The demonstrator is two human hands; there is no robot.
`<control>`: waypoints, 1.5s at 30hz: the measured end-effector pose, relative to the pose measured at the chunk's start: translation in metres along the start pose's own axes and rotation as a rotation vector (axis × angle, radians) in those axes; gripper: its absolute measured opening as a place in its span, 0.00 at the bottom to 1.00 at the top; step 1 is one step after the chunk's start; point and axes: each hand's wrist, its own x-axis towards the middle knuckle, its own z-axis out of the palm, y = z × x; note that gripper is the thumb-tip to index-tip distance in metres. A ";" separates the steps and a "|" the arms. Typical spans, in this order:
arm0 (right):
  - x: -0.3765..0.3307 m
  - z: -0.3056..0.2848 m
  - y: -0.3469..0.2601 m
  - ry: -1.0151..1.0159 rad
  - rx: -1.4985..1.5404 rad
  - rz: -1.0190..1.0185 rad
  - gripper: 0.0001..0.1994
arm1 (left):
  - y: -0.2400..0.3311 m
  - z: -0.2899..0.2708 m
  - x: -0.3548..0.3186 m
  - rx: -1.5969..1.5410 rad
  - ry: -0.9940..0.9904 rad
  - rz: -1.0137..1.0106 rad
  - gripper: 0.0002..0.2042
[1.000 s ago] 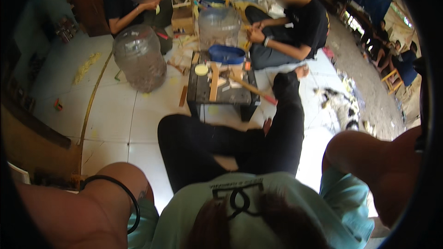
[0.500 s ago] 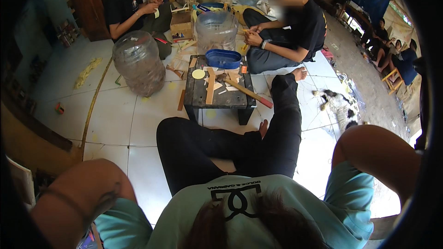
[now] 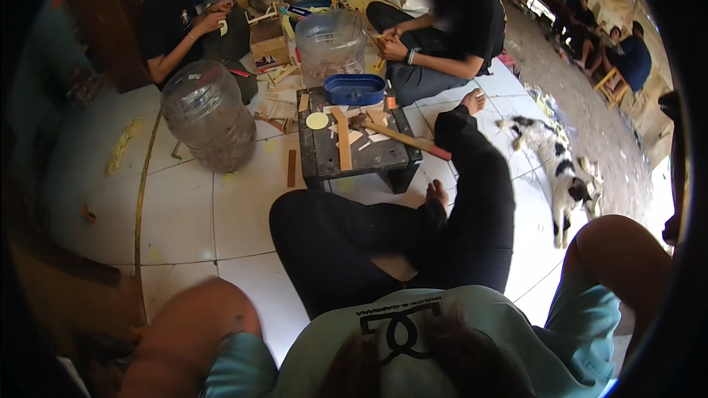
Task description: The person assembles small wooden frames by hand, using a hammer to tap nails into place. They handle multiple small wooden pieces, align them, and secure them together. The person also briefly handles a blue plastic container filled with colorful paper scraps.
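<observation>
Both of my hands are out of the picture. My bent left arm (image 3: 192,339) comes in at the lower left, and my right arm (image 3: 627,250) is by the right edge, so what the hands hold is hidden. Beyond my crossed legs stands a low dark table (image 3: 324,168). On it rest a hammer (image 3: 404,139) with a wooden handle and red grip end, a long wooden strip (image 3: 344,144), a pale yellow disc (image 3: 317,121) and scattered wood pieces. A blue oval tub (image 3: 355,90) sits at its far side.
Two people sit on the tiled floor, one at far left (image 3: 173,22), one at far right (image 3: 461,22), handling small pieces. Large clear plastic containers (image 3: 206,114) stand near the table. A black-and-white cat (image 3: 557,155) lies at right. More people (image 3: 627,55) sit farther off.
The view has shifted, with the table and my legs now framed differently and more of the cat showing. My left arm appears farther right. The far-left person's hands stay close together.
</observation>
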 end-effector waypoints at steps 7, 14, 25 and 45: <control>-0.068 0.106 0.203 -0.098 0.373 1.143 0.32 | 0.121 0.049 -0.351 0.599 -0.216 -1.844 0.28; -0.134 0.348 0.383 -0.725 0.410 1.509 0.28 | 0.263 0.034 -0.419 0.870 -1.345 -1.848 0.31; -0.120 0.403 0.355 0.049 0.861 1.971 0.36 | 0.240 0.058 -0.376 0.898 -1.274 -1.904 0.31; -0.149 0.439 0.351 0.210 1.555 1.632 0.33 | 0.160 0.198 -0.308 0.291 -0.001 -1.889 0.33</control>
